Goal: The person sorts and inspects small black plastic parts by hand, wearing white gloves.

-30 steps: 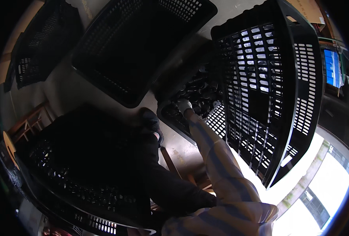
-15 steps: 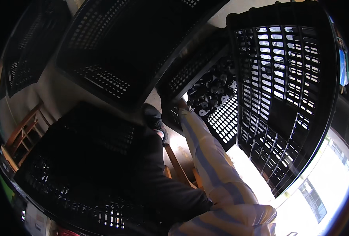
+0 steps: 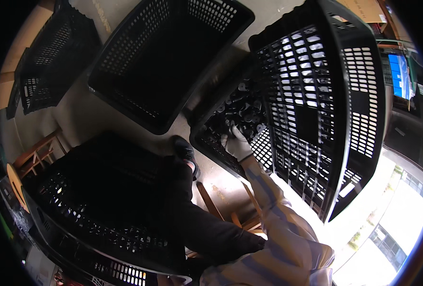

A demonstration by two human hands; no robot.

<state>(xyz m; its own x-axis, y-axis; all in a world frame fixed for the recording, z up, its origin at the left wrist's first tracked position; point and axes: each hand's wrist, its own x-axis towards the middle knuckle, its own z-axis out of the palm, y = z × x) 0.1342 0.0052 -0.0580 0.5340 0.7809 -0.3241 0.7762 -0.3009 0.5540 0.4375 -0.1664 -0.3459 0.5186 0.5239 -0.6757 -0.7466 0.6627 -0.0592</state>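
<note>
- Through the head view I have the right hand (image 3: 237,143) in a pale glove, reaching into a low black crate (image 3: 222,159) right of centre.
- Its thumb and index finger look apart at the tips, with something dark between them; I cannot tell whether they are clamped on a piece.
- I cannot make out the left hand, so I cannot tell how its fingers stand.
- The black parts (image 3: 250,116) lie loose in a heap inside that low crate, just beyond the hand, some showing round grey ends.
- On my right a tall slotted crate (image 3: 309,126) leans at a slant close beside the heap, light coming through its slots.
- Ahead of me a deep black crate (image 3: 160,127) sits on the grey floor (image 3: 73,112), and a smaller dark crate (image 3: 49,62) stands farther left.
- Another large crate (image 3: 92,255) fills the lower left, too dark for me to read its contents.
- I also see a black shoe (image 3: 185,150) near the low crate, and a striped sleeve (image 3: 287,224) running up to the glove.
</note>
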